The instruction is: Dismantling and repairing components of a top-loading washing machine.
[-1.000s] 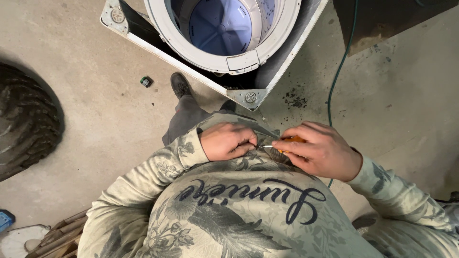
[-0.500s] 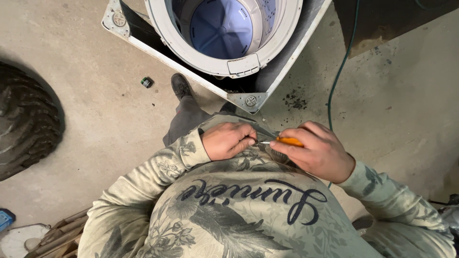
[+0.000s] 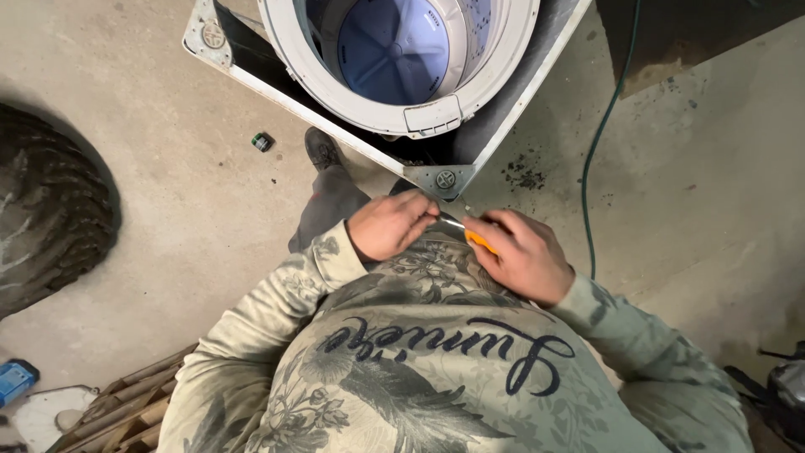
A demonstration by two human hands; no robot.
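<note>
I look straight down over my own chest, covered by a pale leaf-patterned sweatshirt point(image 3: 436, 369). My right hand point(image 3: 520, 256) is closed around an orange-handled tool point(image 3: 480, 242) whose thin metal shaft points left. My left hand point(image 3: 392, 225) is curled at the shaft's tip, fingers pinched there; what it pinches is hidden. Both hands sit close together just below the near corner of an open top-loading washing machine point(image 3: 444, 179), whose white tub ring point(image 3: 428, 117) and bluish drum are in view above.
A green hose point(image 3: 597, 159) runs down the concrete floor on the right. A small dark cap point(image 3: 263, 142) lies on the floor left of my shoe point(image 3: 322, 149). A dark tyre point(image 3: 50, 218) is at the left, a blue object point(image 3: 15, 380) at bottom left.
Both hands have shifted slightly up toward the machine's corner, staying together. The orange tool handle shows more plainly in my right hand than one second ago.
</note>
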